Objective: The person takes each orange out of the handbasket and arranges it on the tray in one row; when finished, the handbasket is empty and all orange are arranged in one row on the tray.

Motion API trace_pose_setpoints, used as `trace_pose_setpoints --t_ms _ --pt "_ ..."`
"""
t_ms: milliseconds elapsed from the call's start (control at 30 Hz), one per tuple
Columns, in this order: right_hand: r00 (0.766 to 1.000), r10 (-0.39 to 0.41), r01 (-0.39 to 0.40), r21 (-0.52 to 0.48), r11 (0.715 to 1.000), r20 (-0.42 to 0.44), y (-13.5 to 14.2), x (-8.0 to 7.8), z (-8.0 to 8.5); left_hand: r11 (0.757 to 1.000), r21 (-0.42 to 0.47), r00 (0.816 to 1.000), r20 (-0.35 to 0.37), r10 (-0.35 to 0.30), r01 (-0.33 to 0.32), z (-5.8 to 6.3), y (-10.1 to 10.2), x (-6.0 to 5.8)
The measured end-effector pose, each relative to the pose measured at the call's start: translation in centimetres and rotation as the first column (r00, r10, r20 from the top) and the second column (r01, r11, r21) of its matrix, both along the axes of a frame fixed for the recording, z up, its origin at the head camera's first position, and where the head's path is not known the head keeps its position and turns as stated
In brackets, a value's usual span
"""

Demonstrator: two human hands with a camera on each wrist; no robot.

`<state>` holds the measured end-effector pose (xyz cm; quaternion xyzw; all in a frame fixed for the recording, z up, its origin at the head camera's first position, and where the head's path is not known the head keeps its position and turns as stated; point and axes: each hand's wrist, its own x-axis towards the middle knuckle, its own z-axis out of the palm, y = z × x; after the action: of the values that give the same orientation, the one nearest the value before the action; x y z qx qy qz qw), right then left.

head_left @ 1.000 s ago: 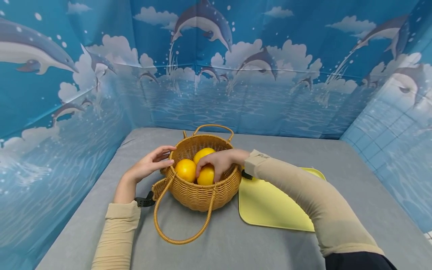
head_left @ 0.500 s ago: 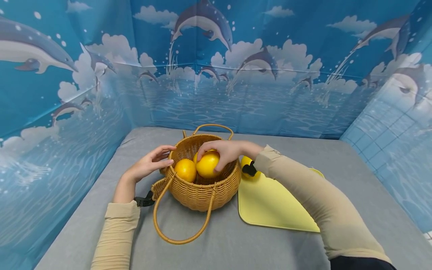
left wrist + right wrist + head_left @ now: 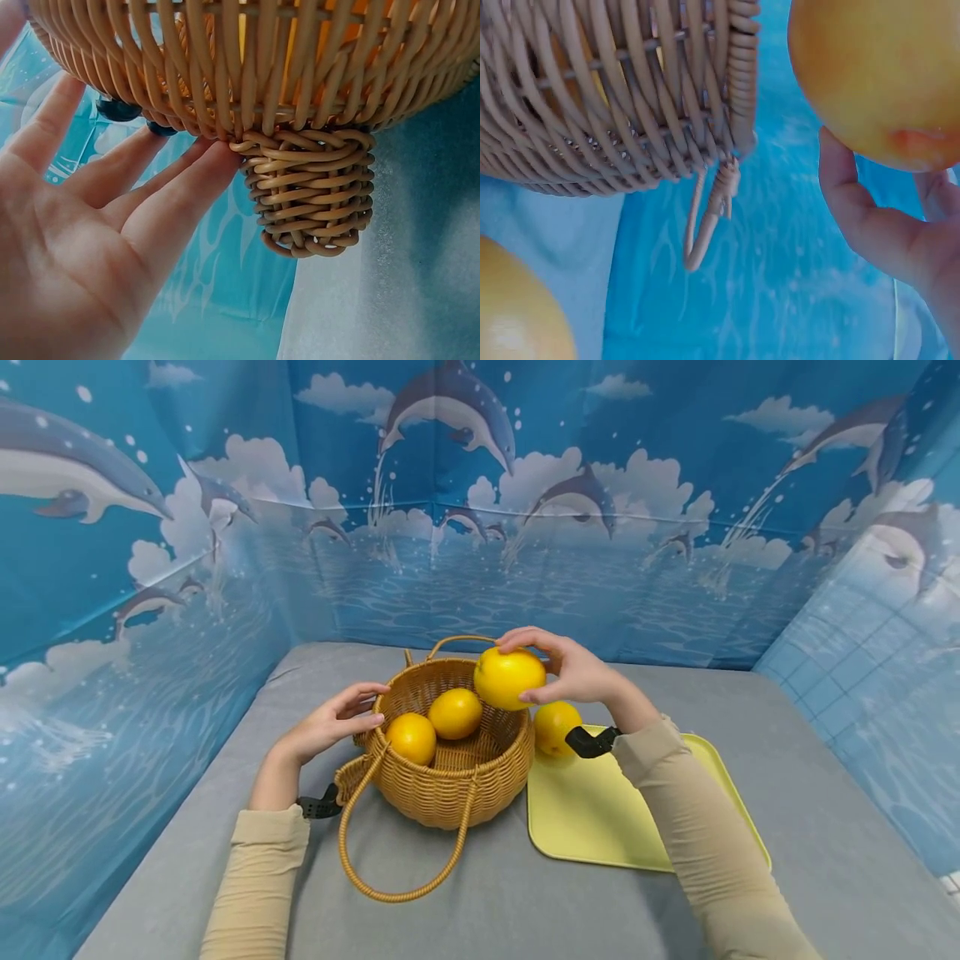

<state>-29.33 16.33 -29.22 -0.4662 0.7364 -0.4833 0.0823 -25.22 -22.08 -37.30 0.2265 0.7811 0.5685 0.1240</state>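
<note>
Likely in hand: carrying the yellow fruit (image 3: 508, 678) from basket (image 3: 450, 797) to tray (image 3: 592, 827); next probably calls for swinging clear of the rim below the fingertips, then lowering beside the other fruit (image 3: 557, 728), below the thumb; the right hand (image 3: 579, 672) grips from the right, arched; the left hand's (image 3: 324, 725) fingers, loosely spread, touch the rim.

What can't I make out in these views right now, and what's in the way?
Head: part of the yellow tray, covered by the right sleeve.
Head: the right end of the far handle, behind the held fruit and right hand.
Left wrist: the fruits inside, mostly masked by the weave of the basket.
Right wrist: the held fruit's top and one side, cut off by the top and right edges.
</note>
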Motion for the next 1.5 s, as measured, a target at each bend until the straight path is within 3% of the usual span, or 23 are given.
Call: trace_pose_setpoints --t_ms 167,400,700,900,1100,1367,1500 --pt "0.996 -0.080 0.086 -0.203 0.975 0.038 2.8 1.2 -1.6 1.000 -0.001 1.000 0.002 0.000 0.000 0.0 0.0 -0.1" --pt "0.986 -0.115 0.155 -0.404 0.902 0.121 6.8 2.8 -3.9 1.000 -0.003 1.000 0.006 -0.003 0.003 0.0 0.1 -0.1" --pt "0.943 -0.264 0.332 -0.515 0.790 0.203 9.8 4.0 -7.0 1.000 -0.007 1.000 0.020 0.007 -0.006 0.1 0.0 0.0" --pt "0.904 -0.311 0.423 -0.508 0.750 0.294 10.6 3.5 -9.1 1.000 0.002 1.000 0.021 0.011 -0.011 0.1 0.0 0.0" --pt "0.855 -0.358 0.503 -0.433 0.748 0.375 11.4 2.8 -10.6 1.000 -0.002 1.000 0.021 0.012 -0.012 0.0 0.2 -0.1" --pt "0.751 -0.439 0.602 -0.239 0.762 0.494 12.3 2.6 -11.9 1.000 -0.007 1.000 0.013 0.015 -0.015 0.1 0.2 -0.1" --pt "0.717 -0.472 0.626 -0.175 0.760 0.514 12.8 2.5 -12.4 1.000 -0.006 1.000 0.015 0.013 -0.013 0.0 0.3 -0.2"
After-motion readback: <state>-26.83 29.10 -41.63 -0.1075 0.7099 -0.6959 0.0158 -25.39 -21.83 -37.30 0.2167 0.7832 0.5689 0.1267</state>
